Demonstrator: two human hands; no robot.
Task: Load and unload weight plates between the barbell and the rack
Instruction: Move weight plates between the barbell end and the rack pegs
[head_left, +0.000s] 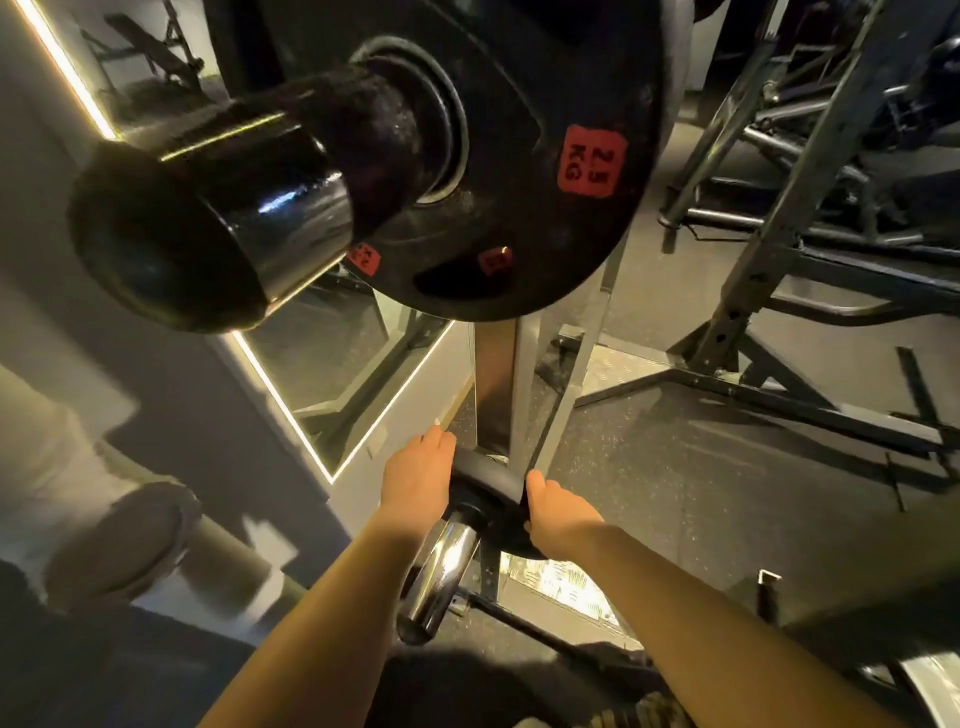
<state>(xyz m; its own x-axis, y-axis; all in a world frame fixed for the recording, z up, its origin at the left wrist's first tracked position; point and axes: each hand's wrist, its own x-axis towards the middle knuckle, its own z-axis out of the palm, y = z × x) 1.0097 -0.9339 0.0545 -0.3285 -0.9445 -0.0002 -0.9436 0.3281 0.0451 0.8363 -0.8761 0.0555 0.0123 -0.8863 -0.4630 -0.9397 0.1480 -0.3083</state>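
We hold a small plate (485, 486) low on the rack's chrome peg (441, 577), left hand (415, 480) curled over its left rim, right hand (558, 517) gripping its right edge. The peg's long axis points up toward us, so we judge the plate must slide along it. The barbell sleeve (208, 223), carrying a large plate (519, 182), hangs above.

big plate (519, 171) on upper sleeve (218, 218), top centre. below it small plate (483, 483) on lower peg (441, 571), btwn left hand (415, 478) & right hand (558, 514). mirror (353, 364) to left, rack frame (769, 291) to right.
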